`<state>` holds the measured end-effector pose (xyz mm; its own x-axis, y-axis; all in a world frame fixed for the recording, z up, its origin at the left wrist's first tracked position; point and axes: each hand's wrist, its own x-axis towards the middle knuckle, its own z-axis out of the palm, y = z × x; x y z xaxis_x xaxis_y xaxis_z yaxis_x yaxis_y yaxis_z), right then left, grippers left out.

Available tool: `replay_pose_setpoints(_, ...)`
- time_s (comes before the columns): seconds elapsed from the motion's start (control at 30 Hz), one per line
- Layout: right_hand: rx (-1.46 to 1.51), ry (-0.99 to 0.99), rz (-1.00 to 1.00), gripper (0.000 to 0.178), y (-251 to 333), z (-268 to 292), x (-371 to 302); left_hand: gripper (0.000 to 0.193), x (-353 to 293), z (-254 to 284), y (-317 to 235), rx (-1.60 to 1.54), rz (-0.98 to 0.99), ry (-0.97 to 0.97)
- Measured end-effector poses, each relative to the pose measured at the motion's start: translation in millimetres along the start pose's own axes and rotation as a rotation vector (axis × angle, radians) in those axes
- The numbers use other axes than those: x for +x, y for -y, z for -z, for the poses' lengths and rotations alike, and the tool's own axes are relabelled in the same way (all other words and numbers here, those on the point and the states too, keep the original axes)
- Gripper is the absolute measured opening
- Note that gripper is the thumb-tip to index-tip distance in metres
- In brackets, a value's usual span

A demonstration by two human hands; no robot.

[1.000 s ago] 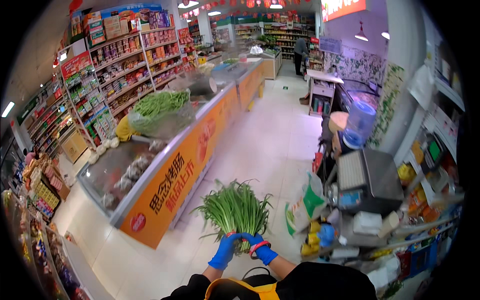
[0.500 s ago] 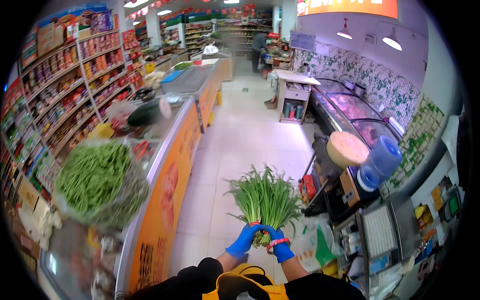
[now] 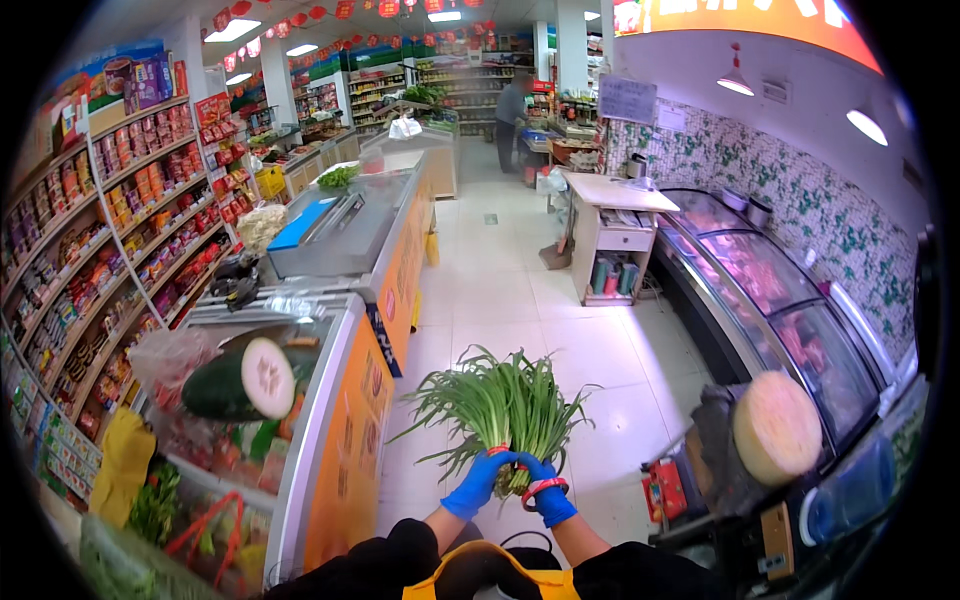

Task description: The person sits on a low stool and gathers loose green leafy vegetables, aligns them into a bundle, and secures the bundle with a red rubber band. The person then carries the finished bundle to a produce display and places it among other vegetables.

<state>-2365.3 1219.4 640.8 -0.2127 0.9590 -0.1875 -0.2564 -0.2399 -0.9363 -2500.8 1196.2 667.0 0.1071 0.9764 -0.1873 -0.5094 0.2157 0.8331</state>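
Two bunches of long-leaved greens (image 3: 505, 402) are held out in front of me over the aisle, leaves pointing away and stem ends toward me. A red band wraps the stems of the left bunch. My left hand (image 3: 478, 482), in a blue glove, is closed round those stems. My right hand (image 3: 545, 492), also gloved in blue, grips the right bunch close beside it. Around the right hand hangs a red and white ring (image 3: 546, 486), perhaps a tape roll. The fingers are partly hidden by the stems.
On the left, a chest freezer (image 3: 345, 420) with an orange side carries a cut winter melon (image 3: 240, 380). A blue board (image 3: 303, 222) lies farther along. At right are a meat display case (image 3: 765, 275), a round chopping block (image 3: 778, 428) and a white desk (image 3: 622, 195). A person (image 3: 511, 115) stands far off.
My view has moved forward along the aisle; the bagged green beans at left have mostly slid out of sight. Both hands still grip the greens, whose leaves now spread wider to the left.
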Motion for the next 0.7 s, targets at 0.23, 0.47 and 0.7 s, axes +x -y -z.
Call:
replay_pose_setpoints(0.23,0.148,-0.273,-0.218,0.035,63,-7,302,0.014,329,64,-74,0.019,0.251,0.244)
replay_pose_setpoints(0.47,0.1,-0.433,-0.019,0.037,68,35,612,0.015,642,97,-141,0.059,0.191,0.325)
replay_pose_setpoints(0.7,-0.167,-0.319,-0.051,0.041,156,-63,928,0.013,909,188,-300,0.002,0.216,0.199)
